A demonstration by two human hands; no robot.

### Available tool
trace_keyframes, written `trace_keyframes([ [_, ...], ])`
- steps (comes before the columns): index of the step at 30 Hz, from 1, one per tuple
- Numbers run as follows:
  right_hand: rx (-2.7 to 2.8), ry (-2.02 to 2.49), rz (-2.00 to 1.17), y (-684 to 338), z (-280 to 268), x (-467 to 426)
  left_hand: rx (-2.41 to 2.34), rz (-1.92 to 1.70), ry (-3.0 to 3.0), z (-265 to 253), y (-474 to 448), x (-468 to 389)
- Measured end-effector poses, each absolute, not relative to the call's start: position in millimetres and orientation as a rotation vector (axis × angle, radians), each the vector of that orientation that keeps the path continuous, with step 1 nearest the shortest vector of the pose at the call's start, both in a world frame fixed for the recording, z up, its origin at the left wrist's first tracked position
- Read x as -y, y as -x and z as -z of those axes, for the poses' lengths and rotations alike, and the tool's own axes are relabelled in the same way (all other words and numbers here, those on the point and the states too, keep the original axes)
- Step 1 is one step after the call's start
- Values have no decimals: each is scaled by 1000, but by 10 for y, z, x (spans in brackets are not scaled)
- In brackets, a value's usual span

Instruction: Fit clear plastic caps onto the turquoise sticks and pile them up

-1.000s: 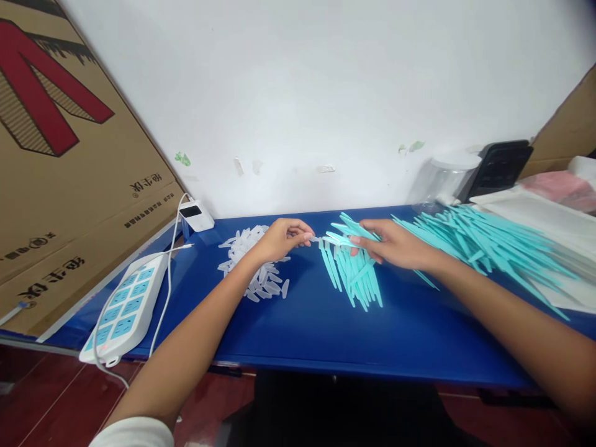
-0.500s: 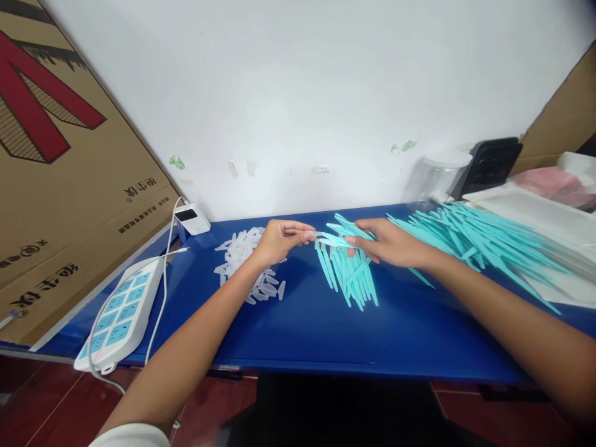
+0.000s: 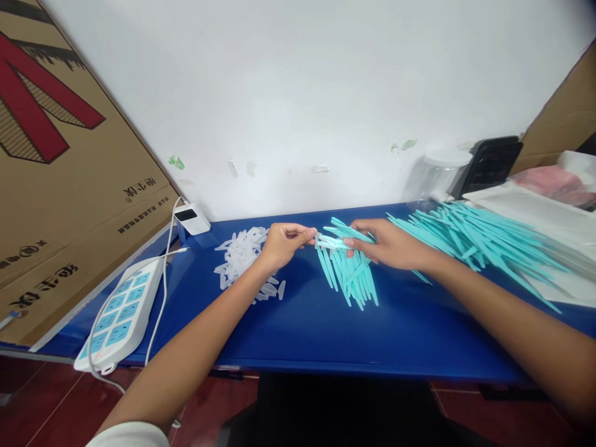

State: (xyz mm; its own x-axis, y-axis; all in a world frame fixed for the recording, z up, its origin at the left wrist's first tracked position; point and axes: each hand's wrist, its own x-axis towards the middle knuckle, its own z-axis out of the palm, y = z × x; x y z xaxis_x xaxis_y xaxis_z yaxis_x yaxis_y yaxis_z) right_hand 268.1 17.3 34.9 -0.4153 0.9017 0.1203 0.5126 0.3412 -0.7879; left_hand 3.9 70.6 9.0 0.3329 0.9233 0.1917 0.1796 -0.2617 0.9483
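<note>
My left hand (image 3: 289, 243) is closed in a pinch at the tip of a turquoise stick, on a small translucent cap (image 3: 319, 238) mostly hidden by the fingers. My right hand (image 3: 379, 242) is wrapped round several thin turquoise sticks (image 3: 342, 230), which look like eyebrow razors; their ends point left towards my left hand. Below the hands lies a pile of turquoise sticks with pale capped ends (image 3: 356, 279). Left of it, partly behind my left wrist, is a heap of loose translucent caps (image 3: 242, 254).
On the blue table (image 3: 326, 341), a larger heap of turquoise sticks (image 3: 479, 239) lies at the right, partly on white sheeting (image 3: 572, 230). A clear jar (image 3: 440, 177) and a black object (image 3: 491, 164) stand behind. A power strip (image 3: 123, 313) and white device (image 3: 193, 218) are left, beside a cardboard box (image 3: 93, 186).
My left hand has shifted slightly right, and its fingertips now cover most of the cap at the stick's tip. The right hand has hardly moved and keeps its bunch of sticks.
</note>
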Motion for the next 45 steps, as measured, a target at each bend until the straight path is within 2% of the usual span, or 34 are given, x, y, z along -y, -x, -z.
trace_keyframes([
  [8,2078,1191,-747,-2629,-318,-147,-895,-1156,-1807,-76,-123,-577],
  [13,2058,1228,-857,-2614,-357,-133,-893,-1068,-1850,-137,-101,-596],
  [20,1999,1245,-996,-2645,-345,-144,-1175,-796,-2295,-357,373,-914],
  [26,2033,1311,-949,-2661,-399,-130,-1228,-140,-2306,-469,716,-1036],
  [35,2045,1348,-964,-2646,-414,-112,-1252,142,-2294,-446,698,-1013],
  [38,2024,1352,-984,-2638,-401,-111,-1238,69,-2307,-423,649,-988],
  [45,1973,1275,-1017,-2632,-277,-158,-994,-540,-2144,-445,397,-841],
])
